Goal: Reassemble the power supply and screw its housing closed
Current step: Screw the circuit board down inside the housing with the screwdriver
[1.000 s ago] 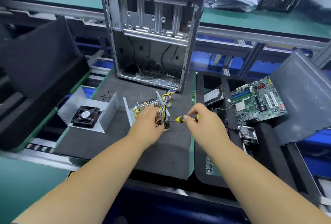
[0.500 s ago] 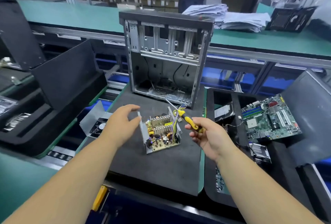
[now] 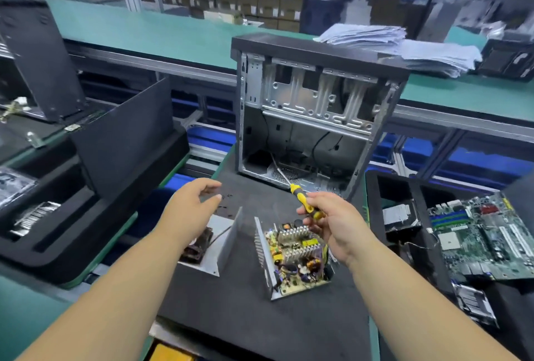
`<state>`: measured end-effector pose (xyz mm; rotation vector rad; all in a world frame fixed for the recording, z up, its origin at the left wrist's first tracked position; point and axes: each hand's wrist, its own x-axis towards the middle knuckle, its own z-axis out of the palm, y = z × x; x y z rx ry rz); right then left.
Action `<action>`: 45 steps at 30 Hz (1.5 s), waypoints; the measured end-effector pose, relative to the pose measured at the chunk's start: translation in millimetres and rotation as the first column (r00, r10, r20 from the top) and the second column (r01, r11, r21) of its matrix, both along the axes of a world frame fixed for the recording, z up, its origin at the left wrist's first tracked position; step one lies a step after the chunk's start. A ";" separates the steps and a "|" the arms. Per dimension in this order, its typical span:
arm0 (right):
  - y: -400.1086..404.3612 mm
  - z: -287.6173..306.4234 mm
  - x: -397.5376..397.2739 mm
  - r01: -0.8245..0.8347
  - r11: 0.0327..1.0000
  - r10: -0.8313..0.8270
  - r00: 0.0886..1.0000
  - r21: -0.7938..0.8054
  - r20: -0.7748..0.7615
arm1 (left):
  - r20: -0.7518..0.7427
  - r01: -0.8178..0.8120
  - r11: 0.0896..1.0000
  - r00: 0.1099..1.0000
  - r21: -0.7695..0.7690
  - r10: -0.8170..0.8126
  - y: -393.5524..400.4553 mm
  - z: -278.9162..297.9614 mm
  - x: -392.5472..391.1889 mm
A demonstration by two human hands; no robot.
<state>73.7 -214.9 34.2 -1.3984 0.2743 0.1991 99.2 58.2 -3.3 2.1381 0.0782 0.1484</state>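
Centre frame: my right grip (image 3: pixel 329 220) holds one screwdriver (image 3: pixel 303 200); my left (image 3: pixel 190 210) hangs open above one cover (image 3: pixel 224 240), beside one board (image 3: pixel 294 256).

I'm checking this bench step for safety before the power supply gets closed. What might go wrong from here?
1. The right hand holds the screwdriver just above the open circuit board; a slip might knock parts.
2. The left hand reaches, fingers open, toward small loose screws on the black mat; a brush may scatter them.
3. The cover half with the fan shows bare sheet-metal edges beside that wrist.
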 end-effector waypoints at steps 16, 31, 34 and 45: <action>95.9 -38.9 91.0 -0.076 0.866 0.029 0.994 -0.494 -0.103 | -0.086 0.080 0.996 0.993 -0.037 -0.083 66.6 -36.9 86.0; 131.3 -68.8 116.0 -0.059 0.748 -0.006 0.995 -0.661 -0.096 | -0.131 0.074 0.987 0.987 -0.141 -0.093 95.9 -56.5 97.1; 135.5 -70.3 115.7 -0.081 0.743 0.017 0.995 -0.665 -0.102 | -0.143 0.077 0.989 0.985 -0.128 -0.096 97.0 -58.5 99.1; 122.3 -59.5 110.3 -0.019 0.777 -0.002 0.999 -0.629 -0.033 | -0.170 0.085 0.983 0.979 -0.165 -0.113 90.2 -52.4 101.6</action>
